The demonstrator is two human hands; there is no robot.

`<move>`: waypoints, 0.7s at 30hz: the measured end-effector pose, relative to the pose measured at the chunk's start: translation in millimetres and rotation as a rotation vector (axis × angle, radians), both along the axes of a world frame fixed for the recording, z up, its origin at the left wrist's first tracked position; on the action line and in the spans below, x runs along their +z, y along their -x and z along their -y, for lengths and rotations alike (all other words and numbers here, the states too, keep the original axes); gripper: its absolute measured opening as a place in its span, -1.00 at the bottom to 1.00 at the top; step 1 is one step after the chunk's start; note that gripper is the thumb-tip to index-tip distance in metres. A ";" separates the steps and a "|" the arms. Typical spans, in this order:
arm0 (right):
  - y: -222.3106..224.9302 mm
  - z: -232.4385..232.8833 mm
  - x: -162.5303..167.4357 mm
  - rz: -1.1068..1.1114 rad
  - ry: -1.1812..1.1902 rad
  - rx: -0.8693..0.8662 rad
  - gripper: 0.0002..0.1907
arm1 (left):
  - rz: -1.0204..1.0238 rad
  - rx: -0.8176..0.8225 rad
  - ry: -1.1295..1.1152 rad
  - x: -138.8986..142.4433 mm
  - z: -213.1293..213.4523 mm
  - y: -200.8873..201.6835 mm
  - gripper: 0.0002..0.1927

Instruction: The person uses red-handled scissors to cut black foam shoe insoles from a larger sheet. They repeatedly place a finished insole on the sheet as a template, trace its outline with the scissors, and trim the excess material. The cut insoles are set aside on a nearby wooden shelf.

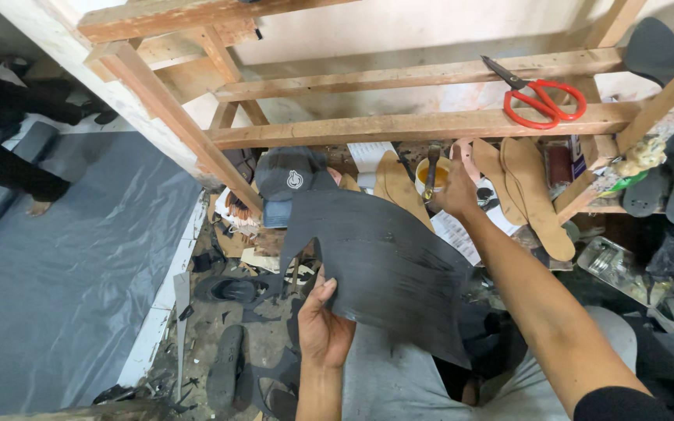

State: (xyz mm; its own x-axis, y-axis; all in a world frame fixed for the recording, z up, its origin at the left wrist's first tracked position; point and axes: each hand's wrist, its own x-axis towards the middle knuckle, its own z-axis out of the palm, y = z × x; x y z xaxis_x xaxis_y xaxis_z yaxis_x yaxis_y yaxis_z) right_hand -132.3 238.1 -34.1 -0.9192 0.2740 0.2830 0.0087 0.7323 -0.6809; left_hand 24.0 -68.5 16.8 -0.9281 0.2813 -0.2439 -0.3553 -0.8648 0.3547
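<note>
under the wooden rack [415, 125], the left hand [323, 327] pinches one dark rubber sheet [384, 265] by its lower edge, thumb pressed on top, holding it up flat over the lap so its face stays clear. the right hand [455, 191] reaches to a brush [433, 173] standing in one yellow glue pot [431, 175]; its grip i cannot tell. one pair of red scissors [544, 103] lies on the rail, two tan insoles [528, 187] lean beside.

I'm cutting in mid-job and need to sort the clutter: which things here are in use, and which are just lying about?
In use:
left hand holding the black cut-out rubber sheet
right hand at the brush handle standing in the small pot of yellow glue

Lying about:
red-handled scissors on the wooden rail
dark grey cap
tan insoles
black sandal on the floor
</note>
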 end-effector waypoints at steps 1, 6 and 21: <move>-0.2 1.2 -0.2 -0.061 -0.023 0.029 0.46 | 0.006 -0.011 0.001 1.6 -0.6 -1.1 -0.41; -24.5 -21.6 4.8 -0.007 -0.126 -0.023 -0.07 | -0.017 -0.065 0.001 4.8 -10.7 1.3 -0.36; -130.8 -122.8 94.7 0.524 0.055 0.257 -0.37 | -0.389 -0.121 0.516 -51.6 -76.5 27.8 -0.41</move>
